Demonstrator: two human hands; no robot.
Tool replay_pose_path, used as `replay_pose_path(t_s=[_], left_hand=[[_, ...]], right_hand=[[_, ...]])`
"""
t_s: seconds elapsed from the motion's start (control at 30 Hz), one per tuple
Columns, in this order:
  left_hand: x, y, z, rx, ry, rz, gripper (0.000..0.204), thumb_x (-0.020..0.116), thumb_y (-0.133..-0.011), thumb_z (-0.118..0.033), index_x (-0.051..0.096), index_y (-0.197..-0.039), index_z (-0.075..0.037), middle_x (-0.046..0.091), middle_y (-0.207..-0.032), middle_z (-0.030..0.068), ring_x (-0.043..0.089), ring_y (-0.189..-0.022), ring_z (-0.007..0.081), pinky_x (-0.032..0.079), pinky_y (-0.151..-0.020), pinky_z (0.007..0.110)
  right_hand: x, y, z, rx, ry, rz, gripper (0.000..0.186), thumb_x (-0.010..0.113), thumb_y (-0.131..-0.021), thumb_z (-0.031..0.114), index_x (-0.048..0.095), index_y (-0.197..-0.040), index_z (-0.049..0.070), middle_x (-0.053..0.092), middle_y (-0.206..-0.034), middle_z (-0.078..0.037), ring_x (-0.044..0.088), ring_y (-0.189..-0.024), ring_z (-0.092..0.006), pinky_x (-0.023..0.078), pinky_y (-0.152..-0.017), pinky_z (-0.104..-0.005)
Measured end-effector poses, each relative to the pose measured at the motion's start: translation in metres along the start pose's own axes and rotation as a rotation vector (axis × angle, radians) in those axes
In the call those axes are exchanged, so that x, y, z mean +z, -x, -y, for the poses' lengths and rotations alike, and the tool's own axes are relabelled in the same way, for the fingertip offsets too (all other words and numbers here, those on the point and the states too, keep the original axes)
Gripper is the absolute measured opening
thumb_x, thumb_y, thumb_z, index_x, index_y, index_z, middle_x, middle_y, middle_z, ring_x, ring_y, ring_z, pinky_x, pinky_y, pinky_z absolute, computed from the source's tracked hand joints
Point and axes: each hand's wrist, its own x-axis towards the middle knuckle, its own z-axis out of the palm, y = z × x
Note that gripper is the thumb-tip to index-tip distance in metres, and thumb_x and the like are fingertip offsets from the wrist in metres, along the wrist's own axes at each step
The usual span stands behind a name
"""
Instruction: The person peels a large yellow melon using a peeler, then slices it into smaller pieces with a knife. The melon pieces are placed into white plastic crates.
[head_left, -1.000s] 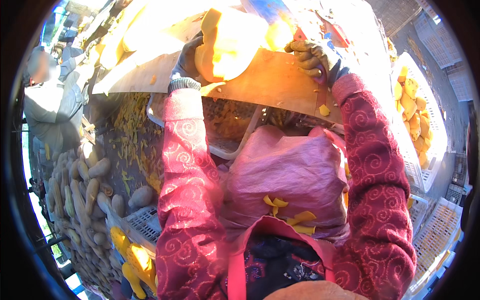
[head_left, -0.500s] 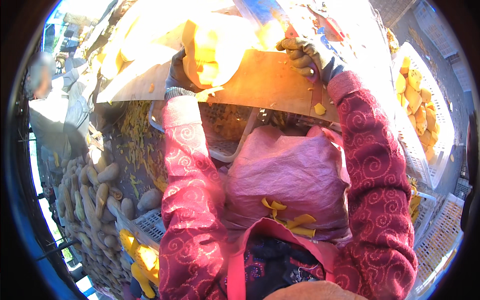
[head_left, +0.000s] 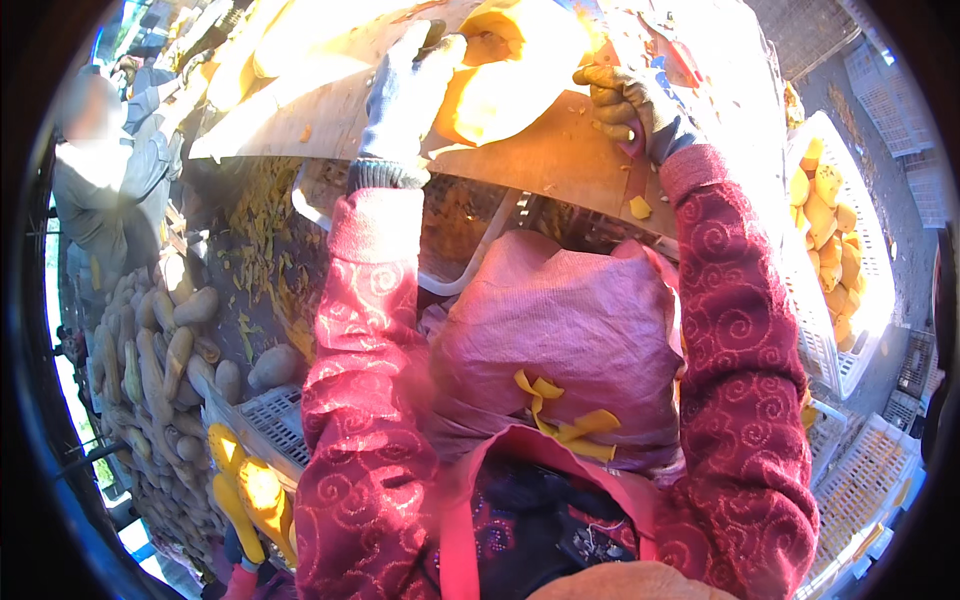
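My left hand (head_left: 412,95), in a grey glove, is closed at the left edge of a peeled orange squash piece (head_left: 515,105); glare washes out part of the glove. The piece has an open hollow on its upper left side and lies on a wooden board (head_left: 545,165). To its right, my gloved right hand (head_left: 630,105) is wrapped around a knife. Only the purple end of the knife's handle (head_left: 632,145) shows plainly below the fist; its blade is mostly lost in glare and behind the squash.
Unpeeled squashes (head_left: 165,365) are heaped at left, and yellow peeled ones (head_left: 255,490) lie nearer. At right stands a white crate (head_left: 850,375) with peeled squash. A pink sack (head_left: 570,310) covers my lap, with peel strips (head_left: 580,430). Another person (head_left: 100,190) sits far left.
My left hand has moved up and now shows its back at the squash's left edge. The squash has shifted right and turned, showing its hollow. My right hand stays almost in place.
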Motion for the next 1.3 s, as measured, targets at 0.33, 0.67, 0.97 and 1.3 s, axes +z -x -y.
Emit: replay_pose_path(t_s=[0.33,0.67,0.97,1.3], left_hand=[[0.069,0.056,-0.011,0.417,-0.151,-0.497,0.071,0.081,-0.076,-0.018,0.046,-0.138,-0.006,0.054,-0.126,0.0218,0.053,-0.118,0.0368,0.045,-0.1,0.042],[0.054,0.032,0.013,0.533,-0.104,-0.453,0.059,0.079,-0.076,-0.016,0.057,-0.129,-0.002,0.062,-0.125,0.015,0.057,-0.118,0.026,0.044,-0.102,0.035],[0.055,0.012,-0.021,0.237,-0.245,-0.481,0.053,0.074,-0.078,-0.027,0.059,-0.119,0.001,0.065,-0.101,0.0223,0.063,-0.094,0.0369,0.051,-0.083,0.043],[0.063,0.02,0.0,0.186,-0.063,-0.481,0.053,0.076,-0.077,-0.011,0.057,-0.126,-0.002,0.067,-0.093,0.0178,0.066,-0.084,0.0349,0.053,-0.074,0.044]], right_hand=[[-0.015,-0.008,-0.006,-0.058,0.024,0.222,0.019,0.048,-0.098,0.029,0.056,-0.095,0.012,0.034,-0.067,0.011,0.025,-0.047,-0.0016,0.021,-0.043,-0.0222],[-0.008,-0.009,-0.005,-0.052,0.035,0.052,0.018,0.051,-0.098,0.029,0.053,-0.089,0.013,0.035,-0.066,0.009,0.026,-0.047,-0.0038,0.022,-0.044,-0.0237],[-0.038,-0.025,-0.016,-0.102,-0.091,-0.012,0.029,0.05,-0.099,0.027,0.059,-0.107,0.001,0.043,-0.068,0.004,0.033,-0.047,-0.0075,0.026,-0.042,-0.0252],[0.013,-0.003,-0.007,-0.097,0.153,-0.106,0.021,0.054,-0.096,0.024,0.057,-0.101,0.004,0.032,-0.063,0.009,0.03,-0.048,-0.0045,0.027,-0.044,-0.0234]])
